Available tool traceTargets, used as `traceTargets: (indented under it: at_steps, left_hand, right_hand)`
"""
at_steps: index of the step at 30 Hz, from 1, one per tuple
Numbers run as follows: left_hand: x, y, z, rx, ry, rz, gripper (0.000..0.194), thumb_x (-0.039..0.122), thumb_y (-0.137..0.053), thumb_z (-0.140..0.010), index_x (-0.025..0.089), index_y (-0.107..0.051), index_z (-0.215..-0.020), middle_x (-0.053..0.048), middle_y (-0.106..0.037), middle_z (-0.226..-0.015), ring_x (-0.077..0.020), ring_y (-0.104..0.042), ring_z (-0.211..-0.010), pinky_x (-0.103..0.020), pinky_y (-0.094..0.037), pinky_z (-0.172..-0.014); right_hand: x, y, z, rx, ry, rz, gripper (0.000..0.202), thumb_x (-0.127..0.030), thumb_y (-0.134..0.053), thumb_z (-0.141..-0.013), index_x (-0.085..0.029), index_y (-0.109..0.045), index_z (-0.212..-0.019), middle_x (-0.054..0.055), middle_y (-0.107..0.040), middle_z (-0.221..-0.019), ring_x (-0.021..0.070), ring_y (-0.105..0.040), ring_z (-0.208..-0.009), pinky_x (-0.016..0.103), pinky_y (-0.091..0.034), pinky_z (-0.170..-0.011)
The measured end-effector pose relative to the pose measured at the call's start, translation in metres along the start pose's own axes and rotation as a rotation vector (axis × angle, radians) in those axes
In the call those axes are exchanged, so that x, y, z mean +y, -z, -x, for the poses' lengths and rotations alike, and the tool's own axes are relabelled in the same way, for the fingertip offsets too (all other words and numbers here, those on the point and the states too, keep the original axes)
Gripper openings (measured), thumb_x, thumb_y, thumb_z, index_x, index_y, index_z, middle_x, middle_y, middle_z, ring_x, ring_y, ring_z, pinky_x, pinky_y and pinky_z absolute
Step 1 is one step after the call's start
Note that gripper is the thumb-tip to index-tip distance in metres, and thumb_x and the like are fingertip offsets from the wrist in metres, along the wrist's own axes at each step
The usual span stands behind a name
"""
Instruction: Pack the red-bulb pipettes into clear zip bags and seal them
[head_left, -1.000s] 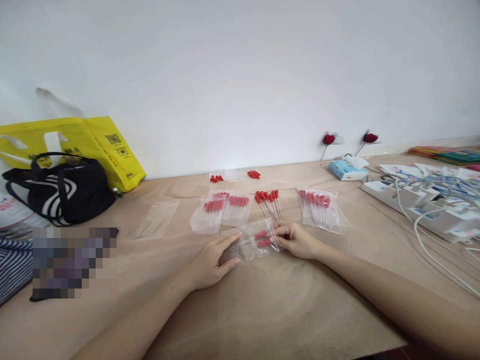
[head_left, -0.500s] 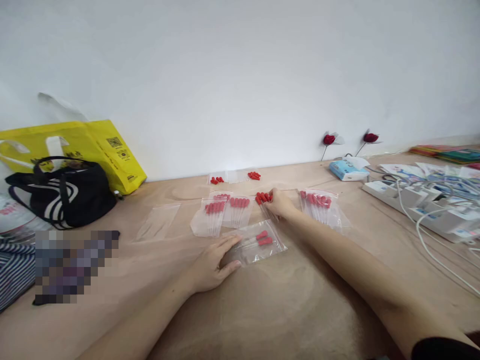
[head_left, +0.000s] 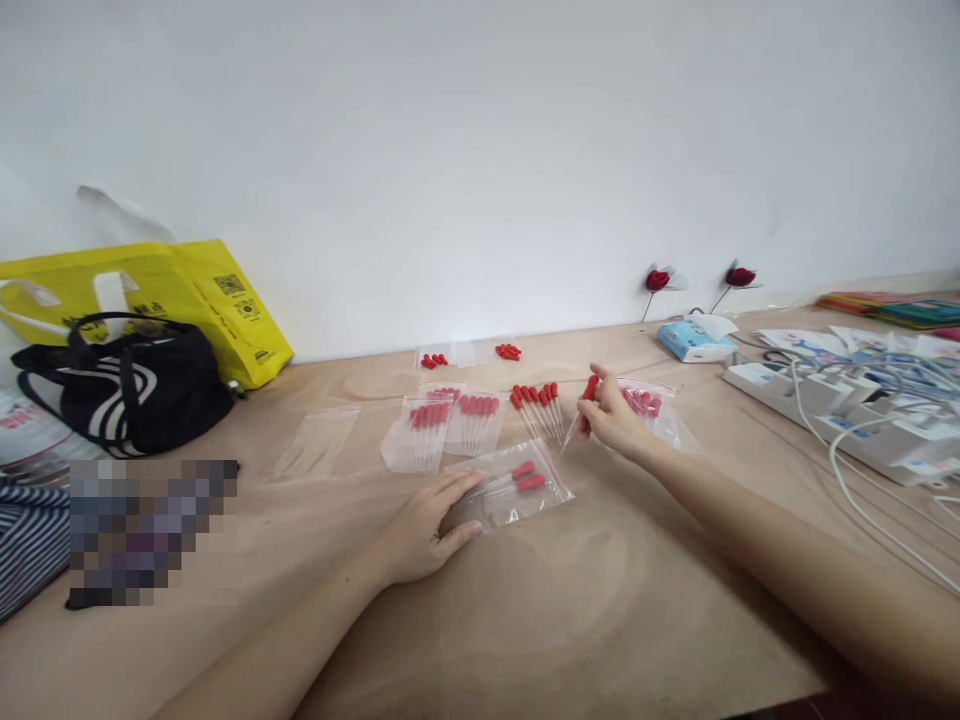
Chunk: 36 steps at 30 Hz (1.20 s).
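My right hand (head_left: 609, 415) pinches a dropper by its red rubber bulb (head_left: 591, 387), its thin clear tube slanting down to the left toward a clear zip bag. Inside that zip bag (head_left: 502, 510) lie two red-bulbed droppers (head_left: 531, 482). Over the bag's left end rests my left hand (head_left: 420, 530), fingers stretched and thumb apart, touching the plastic. Just behind the bag several loose droppers (head_left: 536, 397) are fanned on the table. Filled bags of droppers (head_left: 478, 405) lie to the left of them, and another filled bag (head_left: 671, 425) is partly hidden by my right hand.
An empty clear bag (head_left: 319, 440) lies to the left. More bagged red bulbs (head_left: 508, 351) are near the wall. A tissue pack (head_left: 697, 340) and a power strip with cables (head_left: 825, 400) occupy the right. Black (head_left: 150, 390) and yellow (head_left: 240, 320) bags stand left.
My right hand has moved right, away from the row of loose droppers, and now carries one dropper. The left hand and the zip bag have stayed put.
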<state>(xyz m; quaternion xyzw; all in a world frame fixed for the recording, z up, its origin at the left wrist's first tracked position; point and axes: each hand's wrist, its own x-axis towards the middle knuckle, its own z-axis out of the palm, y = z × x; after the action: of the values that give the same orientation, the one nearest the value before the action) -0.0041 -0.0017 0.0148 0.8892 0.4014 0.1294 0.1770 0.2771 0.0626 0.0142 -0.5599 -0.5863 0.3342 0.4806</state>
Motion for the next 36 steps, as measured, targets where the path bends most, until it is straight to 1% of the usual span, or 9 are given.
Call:
traceTargets:
  at_steps: [3, 6, 9, 13, 16, 20, 26, 30, 36]
  left_hand:
    - [0.000, 0.000, -0.001, 0.005, -0.013, -0.002, 0.048, 0.032, -0.045, -0.083, 0.021, -0.033, -0.128, -0.007, -0.041, -0.131, -0.0214, -0.037, -0.120, -0.041, -0.032, -0.100]
    - [-0.001, -0.001, -0.001, 0.009, -0.016, -0.005, 0.048, 0.032, -0.045, -0.083, 0.021, -0.034, -0.128, -0.007, -0.041, -0.131, -0.0215, -0.037, -0.120, -0.041, -0.032, -0.100]
    - [-0.002, -0.001, 0.000, 0.007, -0.014, -0.006, 0.048, 0.033, -0.046, -0.083, 0.021, -0.034, -0.128, -0.007, -0.041, -0.131, -0.0219, -0.037, -0.120, -0.042, -0.032, -0.100]
    - [-0.003, -0.002, 0.000, 0.003, -0.006, -0.009, 0.048, 0.033, -0.046, -0.083, 0.022, -0.034, -0.128, -0.007, -0.040, -0.132, -0.0222, -0.036, -0.121, -0.042, -0.032, -0.100]
    - [-0.003, -0.001, 0.000, -0.002, -0.003, -0.008, 0.048, 0.033, -0.045, -0.083, 0.022, -0.033, -0.128, -0.007, -0.040, -0.132, -0.0219, -0.036, -0.121, -0.042, -0.032, -0.100]
    - [-0.001, 0.000, 0.000, 0.000, -0.006, -0.001, 0.049, 0.033, -0.045, -0.082, 0.022, -0.033, -0.128, -0.007, -0.040, -0.132, -0.0220, -0.037, -0.120, -0.042, -0.033, -0.100]
    - [0.000, 0.000, 0.000, 0.033, -0.021, 0.015, 0.048, 0.032, -0.047, -0.081, 0.023, -0.035, -0.127, -0.007, -0.043, -0.130, -0.0223, -0.040, -0.118, -0.042, -0.034, -0.098]
    - [0.000, -0.001, -0.001, 0.042, -0.023, 0.020, 0.047, 0.031, -0.047, -0.081, 0.023, -0.037, -0.126, -0.007, -0.045, -0.128, -0.0219, -0.041, -0.117, -0.041, -0.034, -0.098]
    - [0.000, -0.001, -0.001, 0.021, -0.025, 0.014, 0.047, 0.031, -0.045, -0.082, 0.021, -0.035, -0.127, -0.007, -0.043, -0.129, -0.0219, -0.040, -0.118, -0.041, -0.034, -0.099]
  right_hand:
    - [0.014, -0.005, 0.019, 0.109, -0.027, -0.207, 0.060, -0.024, -0.047, -0.070, -0.021, -0.017, -0.123, -0.006, -0.042, -0.066, 0.0112, -0.052, -0.048, 0.027, -0.048, -0.047]
    - [0.017, -0.015, 0.029, 0.163, -0.070, -0.324, 0.056, -0.024, -0.052, -0.068, -0.024, -0.022, -0.116, -0.005, -0.042, -0.068, 0.0124, -0.054, -0.051, 0.029, -0.050, -0.049]
    - [0.015, -0.024, 0.033, 0.137, -0.121, -0.443, 0.050, -0.029, -0.056, -0.067, -0.025, -0.026, -0.106, -0.006, -0.043, -0.067, 0.0126, -0.055, -0.052, 0.031, -0.051, -0.052]
    - [0.017, -0.027, 0.039, 0.015, -0.112, -0.503, 0.042, -0.041, -0.057, -0.066, -0.023, -0.034, -0.097, -0.006, -0.047, -0.068, 0.0114, -0.056, -0.056, 0.031, -0.050, -0.058]
    - [0.021, -0.025, 0.042, -0.081, -0.062, -0.400, 0.037, -0.044, -0.060, -0.064, -0.019, -0.046, -0.088, -0.004, -0.052, -0.066, 0.0100, -0.053, -0.057, 0.027, -0.046, -0.058]
    - [0.024, -0.024, 0.043, -0.183, 0.004, -0.223, 0.033, -0.041, -0.065, -0.061, -0.016, -0.058, -0.082, -0.004, -0.052, -0.057, 0.0072, -0.044, -0.050, 0.023, -0.038, -0.049]
    - [0.025, -0.027, 0.043, -0.322, 0.069, -0.119, 0.029, -0.039, -0.061, -0.066, -0.016, -0.061, -0.083, 0.001, -0.061, -0.071, 0.0090, -0.049, -0.056, 0.022, -0.039, -0.052]
    - [0.020, -0.026, 0.045, -0.445, 0.123, -0.020, 0.022, -0.035, -0.056, -0.072, -0.014, -0.061, -0.074, -0.001, -0.057, -0.060, 0.0078, -0.046, -0.052, 0.020, -0.036, -0.049]
    - [0.010, -0.023, 0.043, -0.365, 0.325, 0.194, 0.016, -0.025, -0.052, -0.071, -0.018, -0.062, -0.061, 0.001, -0.056, -0.067, 0.0117, -0.051, -0.064, 0.023, -0.039, -0.058]
